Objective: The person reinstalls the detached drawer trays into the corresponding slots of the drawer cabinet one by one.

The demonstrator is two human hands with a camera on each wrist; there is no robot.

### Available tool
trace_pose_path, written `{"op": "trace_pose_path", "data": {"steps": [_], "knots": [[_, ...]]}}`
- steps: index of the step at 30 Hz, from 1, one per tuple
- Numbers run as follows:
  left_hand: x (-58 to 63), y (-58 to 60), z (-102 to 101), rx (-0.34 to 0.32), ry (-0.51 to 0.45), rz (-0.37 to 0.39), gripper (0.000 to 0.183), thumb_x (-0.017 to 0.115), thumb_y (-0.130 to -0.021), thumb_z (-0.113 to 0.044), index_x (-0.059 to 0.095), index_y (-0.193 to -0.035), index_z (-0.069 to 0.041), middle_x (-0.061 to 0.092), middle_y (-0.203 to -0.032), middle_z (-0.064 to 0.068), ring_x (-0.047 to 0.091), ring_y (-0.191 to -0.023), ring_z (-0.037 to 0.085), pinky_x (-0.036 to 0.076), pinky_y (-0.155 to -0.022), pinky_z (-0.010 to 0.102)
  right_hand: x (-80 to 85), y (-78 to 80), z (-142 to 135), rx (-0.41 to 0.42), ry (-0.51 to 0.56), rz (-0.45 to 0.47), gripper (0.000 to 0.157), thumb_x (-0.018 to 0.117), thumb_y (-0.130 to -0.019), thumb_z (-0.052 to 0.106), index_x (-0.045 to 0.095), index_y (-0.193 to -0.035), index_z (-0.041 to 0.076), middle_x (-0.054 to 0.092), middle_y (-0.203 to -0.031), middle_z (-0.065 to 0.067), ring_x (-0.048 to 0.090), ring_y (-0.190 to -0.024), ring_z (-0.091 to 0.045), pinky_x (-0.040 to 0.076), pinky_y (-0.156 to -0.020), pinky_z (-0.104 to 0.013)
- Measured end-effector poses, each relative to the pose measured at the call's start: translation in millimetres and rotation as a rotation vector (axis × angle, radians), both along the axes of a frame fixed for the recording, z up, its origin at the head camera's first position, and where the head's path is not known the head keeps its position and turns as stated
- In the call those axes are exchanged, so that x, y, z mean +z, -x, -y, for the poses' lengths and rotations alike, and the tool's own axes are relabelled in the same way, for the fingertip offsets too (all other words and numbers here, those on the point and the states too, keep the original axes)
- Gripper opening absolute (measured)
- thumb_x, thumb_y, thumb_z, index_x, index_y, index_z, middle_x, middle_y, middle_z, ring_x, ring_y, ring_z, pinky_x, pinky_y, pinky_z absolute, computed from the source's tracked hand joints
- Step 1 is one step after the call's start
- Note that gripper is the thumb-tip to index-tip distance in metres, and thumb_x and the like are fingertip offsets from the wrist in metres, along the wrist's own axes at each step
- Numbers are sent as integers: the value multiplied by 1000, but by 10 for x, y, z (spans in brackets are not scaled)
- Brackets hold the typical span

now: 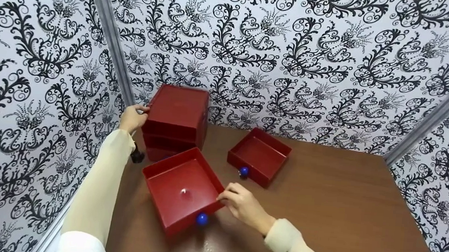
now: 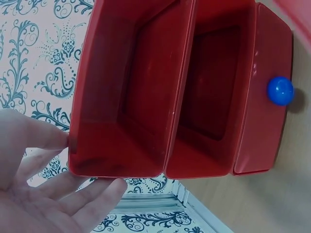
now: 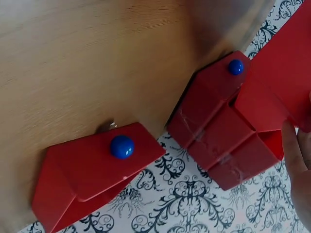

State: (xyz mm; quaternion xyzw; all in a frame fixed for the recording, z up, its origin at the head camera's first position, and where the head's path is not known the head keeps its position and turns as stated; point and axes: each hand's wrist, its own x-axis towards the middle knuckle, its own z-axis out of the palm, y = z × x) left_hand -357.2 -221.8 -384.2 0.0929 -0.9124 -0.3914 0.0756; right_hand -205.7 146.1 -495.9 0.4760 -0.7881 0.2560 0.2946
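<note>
- Your right hand [image 1: 241, 202] pinches the held drawer [image 1: 180, 186] by its right wall, close to the front corner.
- You have that drawer raised over the bench [image 1: 346, 197], in front of the cabinet [image 1: 178, 106]; its hollow faces up.
- Its front, with the blue knob [image 1: 202, 219], points toward you and to your right; the back wall is nearest the cabinet.
- Seen from your head camera it looks nearly square, so you cannot pick out a long axis.
- Your left hand [image 1: 131, 118] grasps the cabinet's upper left corner, thumb on the top edge, fingers along the side.
- The cabinet stands upright, its front toward you: two bare slots above the bottom drawer [image 2: 262, 111].
- The second drawer [image 1: 262, 154] sits on the bench, right of the cabinet, hollow up, its knobbed front turned toward you and leftward.
</note>
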Motion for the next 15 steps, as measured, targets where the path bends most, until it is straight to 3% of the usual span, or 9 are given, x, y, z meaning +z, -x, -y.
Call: {"op": "trace_pose_path", "data": {"steps": [15], "knots": [[-5,26,21,-26,-35,59,39,50,-86,-21,57,-123,-14,52,-132,18,48,-99,28,39,-87,37,-4,110,300,-102,-79,60,8,63,-84,13,68,-88,19,59,-83,5,53,-78,-8,46,-70,-18]]}}
